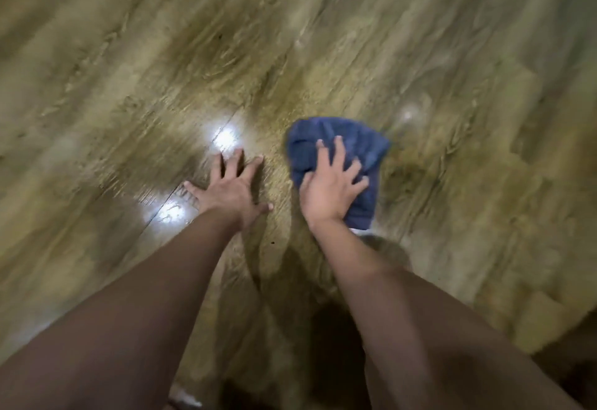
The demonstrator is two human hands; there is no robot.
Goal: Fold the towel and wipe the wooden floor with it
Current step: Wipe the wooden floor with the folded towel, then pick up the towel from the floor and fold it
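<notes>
A person's right hand [329,190] presses a bunched blue towel [342,164] flat-fingered onto the wooden floor [452,86]; just left, the left hand [229,190] rests on the boards, fingers spread.

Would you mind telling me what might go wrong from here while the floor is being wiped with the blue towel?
The right hand presses spread fingers on the bunched blue towel rather than gripping it, so the cloth may slip out or unfold mid-stroke. The left hand is braced flat on the glossy wooden floor; if that patch is damp, the supporting palm might slide. The towel is crumpled, so it may wipe unevenly.
</notes>
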